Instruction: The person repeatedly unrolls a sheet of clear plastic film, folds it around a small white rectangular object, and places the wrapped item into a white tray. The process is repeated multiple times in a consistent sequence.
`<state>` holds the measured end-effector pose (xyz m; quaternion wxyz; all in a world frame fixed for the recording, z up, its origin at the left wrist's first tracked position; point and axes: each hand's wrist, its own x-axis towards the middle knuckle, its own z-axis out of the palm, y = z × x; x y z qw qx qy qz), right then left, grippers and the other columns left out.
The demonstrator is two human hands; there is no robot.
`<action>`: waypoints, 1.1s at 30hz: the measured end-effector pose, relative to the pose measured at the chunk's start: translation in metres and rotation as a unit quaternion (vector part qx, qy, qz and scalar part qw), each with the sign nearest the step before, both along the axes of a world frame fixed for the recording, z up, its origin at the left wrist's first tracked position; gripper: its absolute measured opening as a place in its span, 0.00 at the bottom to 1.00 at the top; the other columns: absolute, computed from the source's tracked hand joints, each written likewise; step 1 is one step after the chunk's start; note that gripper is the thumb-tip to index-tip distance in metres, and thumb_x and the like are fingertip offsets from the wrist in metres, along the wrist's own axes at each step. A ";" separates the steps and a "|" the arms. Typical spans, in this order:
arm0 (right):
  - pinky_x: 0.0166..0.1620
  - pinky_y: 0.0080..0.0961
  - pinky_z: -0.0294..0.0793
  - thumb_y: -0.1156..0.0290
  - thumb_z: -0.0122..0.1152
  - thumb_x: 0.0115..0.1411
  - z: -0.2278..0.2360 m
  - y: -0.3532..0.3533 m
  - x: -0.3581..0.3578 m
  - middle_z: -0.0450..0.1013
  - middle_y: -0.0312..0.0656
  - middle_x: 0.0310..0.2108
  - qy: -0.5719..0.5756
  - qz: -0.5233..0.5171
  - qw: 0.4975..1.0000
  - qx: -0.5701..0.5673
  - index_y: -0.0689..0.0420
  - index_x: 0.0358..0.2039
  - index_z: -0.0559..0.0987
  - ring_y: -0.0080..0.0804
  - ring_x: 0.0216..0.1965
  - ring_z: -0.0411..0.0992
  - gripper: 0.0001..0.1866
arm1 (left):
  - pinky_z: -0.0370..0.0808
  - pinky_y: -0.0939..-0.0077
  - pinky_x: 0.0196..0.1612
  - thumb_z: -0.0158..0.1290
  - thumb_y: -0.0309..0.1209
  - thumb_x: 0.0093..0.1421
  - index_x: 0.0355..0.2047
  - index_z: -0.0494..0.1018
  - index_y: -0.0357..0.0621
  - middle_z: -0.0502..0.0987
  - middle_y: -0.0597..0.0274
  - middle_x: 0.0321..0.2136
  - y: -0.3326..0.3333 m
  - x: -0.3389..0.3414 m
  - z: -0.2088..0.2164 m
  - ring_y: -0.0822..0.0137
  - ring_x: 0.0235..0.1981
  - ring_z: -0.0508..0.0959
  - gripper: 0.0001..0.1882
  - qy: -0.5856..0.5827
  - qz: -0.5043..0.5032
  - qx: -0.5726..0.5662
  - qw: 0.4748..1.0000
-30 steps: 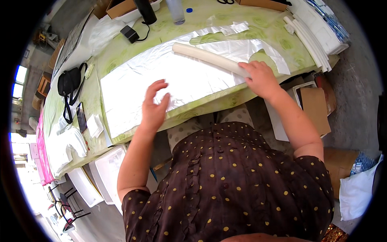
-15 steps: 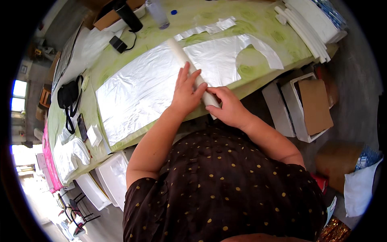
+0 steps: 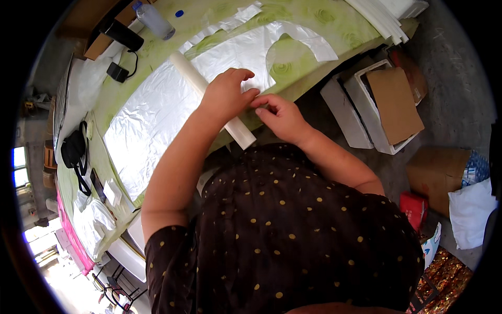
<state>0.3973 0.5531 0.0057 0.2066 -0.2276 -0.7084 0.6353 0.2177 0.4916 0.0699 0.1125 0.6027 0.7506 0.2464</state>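
A long white roll [image 3: 191,76] lies slantwise across a sheet of shiny silvery-white film [image 3: 151,123], its near end sticking out past the table edge. My left hand [image 3: 227,97] is over the middle of the roll, fingers bent and spread apart, the thumb pointing toward my other hand. Just right of it, my right hand [image 3: 282,118] has its thumb and forefinger brought close in a pinch. Whatever lies between those fingertips is too small to make out. The film has a curved cut-out at its right side.
A green patterned cloth covers the table [image 3: 324,15]. Toward the back stand a black tumbler [image 3: 123,35] and a clear bottle [image 3: 154,21]. A black bag [image 3: 74,149] lies at the left. White tubes [image 3: 379,18] rest at the far right. Foam boxes [image 3: 374,104] sit below the table's right side.
My left hand has lifted from its flat hold and bent its fingers. My right hand has let go of the roll's near end and come up beside the left. The view has shifted.
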 end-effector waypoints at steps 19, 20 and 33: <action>0.37 0.17 0.72 0.76 0.56 0.66 -0.018 0.004 0.039 0.76 0.32 0.35 0.012 -0.048 0.995 -0.090 0.61 0.45 0.79 0.16 0.32 0.71 0.09 | 0.77 0.68 0.43 0.57 0.40 0.62 0.43 0.78 0.43 0.83 0.56 0.37 0.034 -0.021 -0.014 0.61 0.36 0.81 0.15 -0.055 0.056 -0.157 0.985; 0.38 0.17 0.72 0.76 0.55 0.66 -0.015 0.005 0.038 0.75 0.32 0.36 0.006 -0.039 0.996 -0.076 0.60 0.46 0.78 0.16 0.33 0.71 0.09 | 0.77 0.69 0.43 0.57 0.40 0.62 0.44 0.79 0.42 0.83 0.57 0.37 0.030 -0.024 -0.013 0.62 0.36 0.81 0.16 -0.076 0.066 -0.136 0.986; 0.50 0.37 0.71 0.75 0.61 0.55 0.031 0.038 -0.019 0.77 0.42 0.39 0.088 -0.030 0.916 0.391 0.55 0.39 0.81 0.45 0.43 0.72 0.10 | 0.76 0.73 0.43 0.57 0.38 0.62 0.43 0.81 0.42 0.83 0.62 0.36 0.020 -0.022 -0.004 0.69 0.36 0.80 0.15 -0.167 0.078 -0.106 0.977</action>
